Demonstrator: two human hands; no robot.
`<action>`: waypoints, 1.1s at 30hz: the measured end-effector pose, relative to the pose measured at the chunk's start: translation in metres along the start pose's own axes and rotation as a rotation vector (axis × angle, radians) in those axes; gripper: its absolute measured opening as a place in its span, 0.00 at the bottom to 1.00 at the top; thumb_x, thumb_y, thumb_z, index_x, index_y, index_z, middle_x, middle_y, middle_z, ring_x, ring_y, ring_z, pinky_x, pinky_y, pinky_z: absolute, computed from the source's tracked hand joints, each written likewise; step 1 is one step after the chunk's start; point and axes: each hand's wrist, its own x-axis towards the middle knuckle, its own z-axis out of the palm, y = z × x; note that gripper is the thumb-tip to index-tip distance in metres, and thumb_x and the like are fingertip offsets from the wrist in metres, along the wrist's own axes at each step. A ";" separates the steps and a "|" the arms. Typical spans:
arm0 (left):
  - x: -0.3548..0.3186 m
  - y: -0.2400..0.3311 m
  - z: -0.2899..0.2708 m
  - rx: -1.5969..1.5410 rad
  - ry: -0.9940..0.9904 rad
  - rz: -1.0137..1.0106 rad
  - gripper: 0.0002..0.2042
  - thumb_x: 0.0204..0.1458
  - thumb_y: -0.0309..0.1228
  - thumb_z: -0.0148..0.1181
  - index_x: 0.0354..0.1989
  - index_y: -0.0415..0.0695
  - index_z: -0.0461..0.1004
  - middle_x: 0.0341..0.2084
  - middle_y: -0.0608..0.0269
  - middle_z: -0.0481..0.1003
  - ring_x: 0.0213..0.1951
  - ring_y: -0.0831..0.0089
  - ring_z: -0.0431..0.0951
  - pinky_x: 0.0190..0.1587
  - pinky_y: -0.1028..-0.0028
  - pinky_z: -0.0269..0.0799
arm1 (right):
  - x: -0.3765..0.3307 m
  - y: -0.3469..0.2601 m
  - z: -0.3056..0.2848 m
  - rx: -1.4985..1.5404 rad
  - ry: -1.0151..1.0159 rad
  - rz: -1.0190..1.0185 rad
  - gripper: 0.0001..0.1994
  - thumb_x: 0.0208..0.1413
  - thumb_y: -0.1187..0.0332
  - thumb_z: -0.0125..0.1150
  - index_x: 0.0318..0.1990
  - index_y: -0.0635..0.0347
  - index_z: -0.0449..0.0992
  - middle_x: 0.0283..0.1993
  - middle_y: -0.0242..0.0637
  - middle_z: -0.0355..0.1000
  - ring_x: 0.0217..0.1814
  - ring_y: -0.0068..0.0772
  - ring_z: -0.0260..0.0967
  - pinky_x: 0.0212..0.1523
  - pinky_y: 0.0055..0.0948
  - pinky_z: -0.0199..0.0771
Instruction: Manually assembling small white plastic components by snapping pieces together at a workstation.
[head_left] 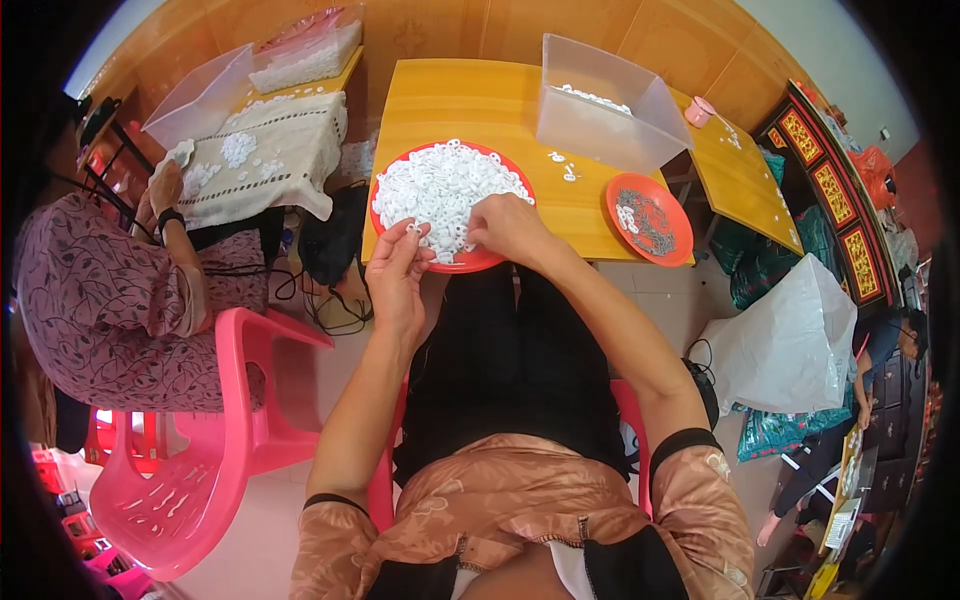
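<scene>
A red round tray point(528, 190) at the table's front edge is heaped with small white plastic pieces point(450, 185), several showing round holes. Over the tray's near left rim, my left hand point(395, 275) is closed, pinching one small white plastic piece between thumb and fingertips. My right hand point(515, 228) reaches into the near right side of the heap. Its fingers are bent together at the white pieces, and whatever lies between the fingertips is hidden. To the right, an orange plate point(675, 205) holds thin grey metal parts point(655, 225) and a small cluster of white pieces.
A clear plastic bin point(610, 130) stands on the yellow table point(440, 95), with a few loose white pieces near it. At left, another person point(130, 280) sits by a cloth-covered table point(300, 150). A pink chair point(235, 400) and a white sack point(785, 340) flank me.
</scene>
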 end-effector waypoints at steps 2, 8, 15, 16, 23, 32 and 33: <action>0.000 0.000 0.000 0.000 -0.005 -0.005 0.11 0.54 0.25 0.54 0.46 0.39 0.69 0.39 0.56 0.75 0.26 0.81 0.73 0.32 0.83 0.70 | 0.001 -0.002 0.008 0.019 -0.014 -0.046 0.06 0.39 0.67 0.64 0.25 0.59 0.78 0.28 0.46 0.74 0.33 0.46 0.73 0.35 0.41 0.72; 0.001 -0.003 -0.001 0.001 -0.024 -0.014 0.11 0.54 0.25 0.54 0.45 0.39 0.69 0.38 0.56 0.75 0.26 0.82 0.72 0.31 0.83 0.68 | -0.001 0.003 0.014 -0.176 0.023 0.089 0.05 0.41 0.68 0.61 0.26 0.59 0.79 0.28 0.44 0.75 0.35 0.45 0.73 0.37 0.39 0.71; 0.001 -0.003 0.000 -0.009 -0.026 -0.018 0.11 0.53 0.25 0.54 0.45 0.39 0.69 0.38 0.55 0.75 0.26 0.82 0.71 0.30 0.84 0.67 | -0.008 0.001 0.007 -0.020 0.060 0.080 0.05 0.41 0.68 0.61 0.24 0.57 0.80 0.27 0.44 0.75 0.32 0.45 0.73 0.35 0.40 0.71; 0.001 -0.003 -0.001 -0.008 -0.025 -0.016 0.11 0.53 0.25 0.54 0.45 0.39 0.69 0.38 0.55 0.75 0.26 0.82 0.71 0.30 0.84 0.67 | -0.007 -0.002 0.009 -0.018 0.060 0.078 0.05 0.41 0.68 0.61 0.24 0.57 0.80 0.27 0.44 0.75 0.32 0.45 0.73 0.35 0.40 0.71; 0.001 -0.004 0.001 0.010 -0.036 -0.022 0.11 0.53 0.25 0.55 0.45 0.38 0.69 0.37 0.55 0.75 0.26 0.82 0.71 0.30 0.84 0.66 | 0.003 -0.005 0.032 -0.106 0.084 0.132 0.08 0.39 0.67 0.62 0.22 0.64 0.78 0.25 0.51 0.73 0.30 0.50 0.73 0.34 0.42 0.73; -0.001 -0.006 -0.004 0.071 -0.069 -0.002 0.11 0.53 0.25 0.55 0.45 0.39 0.71 0.36 0.57 0.76 0.26 0.84 0.71 0.31 0.85 0.67 | -0.008 -0.009 0.028 0.053 0.090 0.018 0.08 0.40 0.68 0.60 0.23 0.66 0.76 0.23 0.50 0.73 0.26 0.45 0.72 0.30 0.36 0.72; 0.000 -0.007 -0.006 0.110 -0.085 0.003 0.12 0.54 0.25 0.55 0.46 0.39 0.71 0.37 0.58 0.76 0.26 0.84 0.71 0.31 0.86 0.67 | -0.011 -0.010 0.025 0.156 0.150 0.018 0.08 0.41 0.69 0.61 0.25 0.67 0.76 0.23 0.47 0.73 0.24 0.40 0.73 0.29 0.33 0.72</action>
